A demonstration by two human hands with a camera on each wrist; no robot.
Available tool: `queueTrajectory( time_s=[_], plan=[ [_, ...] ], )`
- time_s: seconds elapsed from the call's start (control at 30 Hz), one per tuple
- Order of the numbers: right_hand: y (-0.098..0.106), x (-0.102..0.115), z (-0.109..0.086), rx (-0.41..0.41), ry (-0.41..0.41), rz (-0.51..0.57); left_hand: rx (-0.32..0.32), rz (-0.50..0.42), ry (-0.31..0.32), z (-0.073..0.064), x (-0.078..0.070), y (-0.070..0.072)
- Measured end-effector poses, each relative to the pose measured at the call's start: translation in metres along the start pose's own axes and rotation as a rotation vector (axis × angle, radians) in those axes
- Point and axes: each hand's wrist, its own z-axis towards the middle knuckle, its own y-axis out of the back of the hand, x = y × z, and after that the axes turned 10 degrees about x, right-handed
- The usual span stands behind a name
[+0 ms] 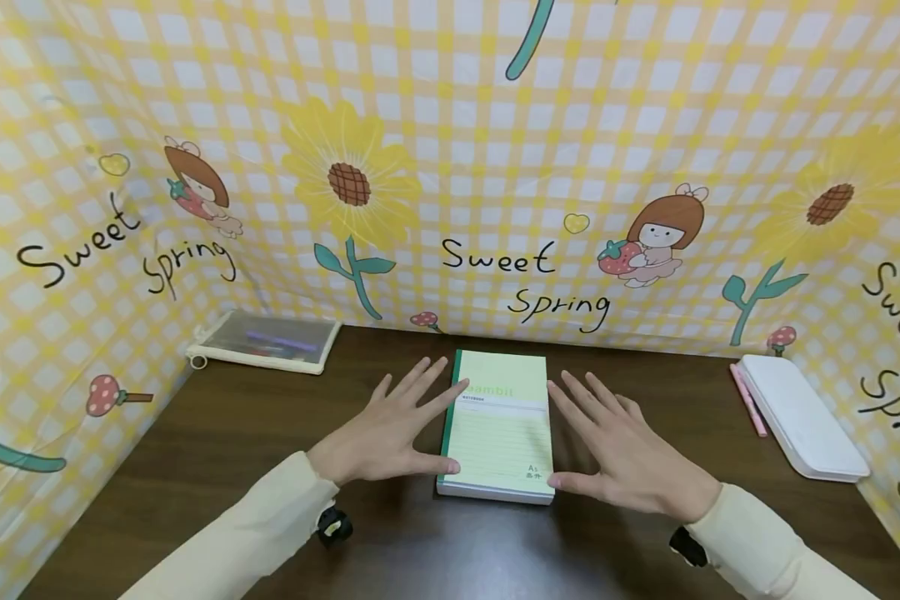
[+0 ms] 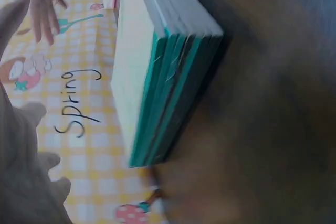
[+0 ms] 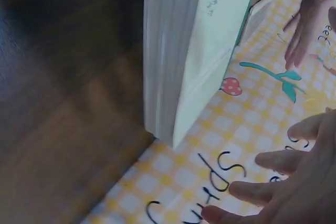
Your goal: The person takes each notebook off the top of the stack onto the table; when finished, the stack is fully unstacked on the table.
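A stack of several notebooks [image 1: 498, 437] lies on the brown table, pale green cover up. The left wrist view shows the stack's green spines [image 2: 170, 85]; the right wrist view shows its white page edges [image 3: 165, 56]. My left hand [image 1: 386, 433] hovers at the stack's left side, fingers spread, thumb and index tip over its edge in the head view. On the other side, my right hand [image 1: 622, 454] is held likewise, fingers apart, close to the right edge. Both hands appear raised off the notebooks and hold nothing.
A mesh zipper pouch [image 1: 266, 342] with pens inside lies at the back left. On the right rest a white case [image 1: 806, 421] and a pink pen [image 1: 748, 400] beside it. A yellow checked cloth [image 1: 495, 167] hangs around the table's back and sides.
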Motion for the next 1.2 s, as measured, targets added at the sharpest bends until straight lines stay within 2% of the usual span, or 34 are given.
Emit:
queueTrajectory(
  time_s=[0.1, 0.23, 0.33, 0.47, 0.6, 0.7, 0.93, 1.2],
  plan=[
    [-0.007, -0.004, -0.001, 0.033, -0.061, 0.084, -0.004, -0.137, 0.058, -0.002, 0.006, -0.011],
    [-0.019, -0.007, 0.001, 0.123, -0.18, 0.272, -0.024, -0.365, 0.17, -0.003, 0.012, -0.031],
    [-0.031, -0.008, 0.006, 0.153, -0.242, 0.397, -0.055, -0.5, 0.236, 0.0, 0.011, -0.045],
    [-0.048, -0.005, 0.012, 0.149, -0.269, 0.586, -0.087, -0.597, 0.237, 0.007, 0.004, -0.059],
    [-0.061, 0.004, 0.019, 0.157, -0.319, 0.756, -0.095, -0.624, 0.167, 0.014, 0.0, -0.069],
    [-0.067, 0.01, 0.025, 0.144, -0.318, 0.801, -0.103, -0.605, 0.158, 0.018, -0.002, -0.075],
    [-0.076, 0.017, 0.029, 0.083, -0.264, 0.787, -0.116, -0.6, 0.195, 0.021, -0.01, -0.083],
    [-0.078, 0.017, 0.03, 0.085, -0.26, 0.749, -0.16, -0.585, 0.208, 0.021, -0.014, -0.085]
  ],
)
